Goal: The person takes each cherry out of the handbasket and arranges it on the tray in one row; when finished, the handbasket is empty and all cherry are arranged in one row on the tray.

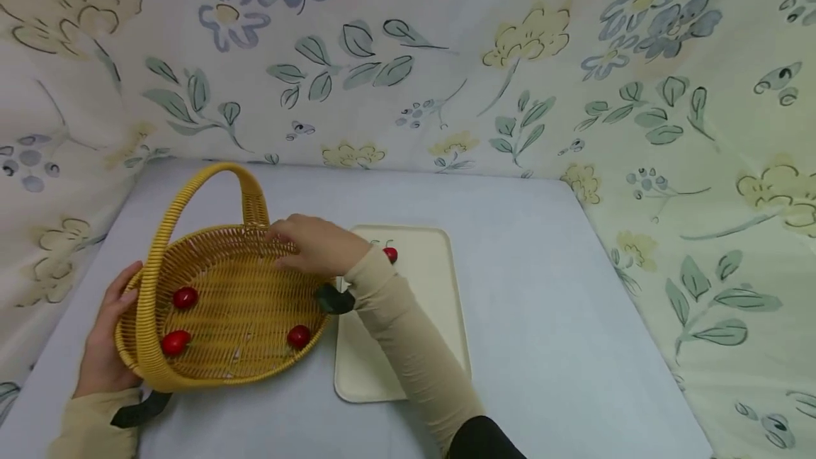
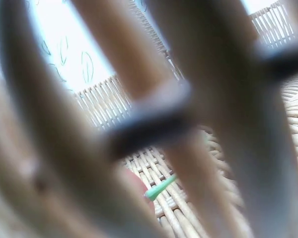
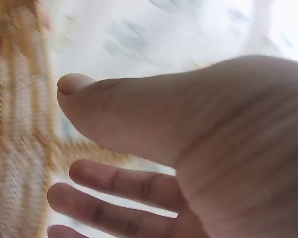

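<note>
A yellow wicker basket with a tall arched handle stands on the left of the table. Three red cherry tomatoes lie in it: two on the left and one at the front right. My left hand grips the basket's left rim, thumb on top. My right hand hovers over the basket's far right rim. The right wrist view shows its fingers spread and holding nothing. Another red tomato lies on the cream tray just behind that wrist. The left wrist view shows a tomato with a green stem through blurred fingers.
The grey table is walled at the back and both sides by a floral cloth. The tray lies right beside the basket, near the table's middle. Bare tabletop stretches to the right of the tray.
</note>
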`<action>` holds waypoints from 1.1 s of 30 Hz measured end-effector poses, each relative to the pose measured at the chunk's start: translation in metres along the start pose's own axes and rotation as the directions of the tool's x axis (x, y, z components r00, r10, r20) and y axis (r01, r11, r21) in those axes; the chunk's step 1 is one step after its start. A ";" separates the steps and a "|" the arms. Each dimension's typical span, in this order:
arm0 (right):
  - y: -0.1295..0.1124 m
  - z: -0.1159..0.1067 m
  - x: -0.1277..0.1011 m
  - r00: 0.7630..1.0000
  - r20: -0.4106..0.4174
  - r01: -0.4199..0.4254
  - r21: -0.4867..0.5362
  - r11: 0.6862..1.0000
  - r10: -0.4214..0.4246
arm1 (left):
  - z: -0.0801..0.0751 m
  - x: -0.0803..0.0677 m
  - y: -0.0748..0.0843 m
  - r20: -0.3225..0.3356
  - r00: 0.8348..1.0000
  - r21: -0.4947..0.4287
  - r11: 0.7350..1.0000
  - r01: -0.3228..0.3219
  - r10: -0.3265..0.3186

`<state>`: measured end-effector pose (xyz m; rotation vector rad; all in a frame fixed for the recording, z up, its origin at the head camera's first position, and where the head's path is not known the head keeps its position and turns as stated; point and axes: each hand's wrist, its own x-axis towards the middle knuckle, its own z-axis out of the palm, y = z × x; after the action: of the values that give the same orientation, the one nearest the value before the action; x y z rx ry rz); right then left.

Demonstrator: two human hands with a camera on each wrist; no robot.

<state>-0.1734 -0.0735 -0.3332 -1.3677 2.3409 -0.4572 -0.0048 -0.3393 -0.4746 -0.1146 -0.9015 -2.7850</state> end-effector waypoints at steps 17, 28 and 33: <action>-0.055 0.081 0.104 0.960 0.279 0.036 -0.203 0.979 0.023 | 0.000 -0.006 0.006 -0.040 0.999 0.232 0.972 0.039 -0.031; -0.063 0.091 0.120 0.956 0.293 0.050 -0.268 0.962 0.032 | 0.000 -0.002 0.007 -0.001 0.999 0.206 0.978 0.036 -0.037; -0.068 0.100 0.124 0.958 0.284 0.061 -0.312 0.948 0.032 | 0.002 -0.005 0.006 0.013 0.999 0.154 0.987 0.037 -0.039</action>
<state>-0.1295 -0.2224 -0.4092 -1.4775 2.2269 0.1206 0.0016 -0.3416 -0.4706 -0.0957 -1.1294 -2.7396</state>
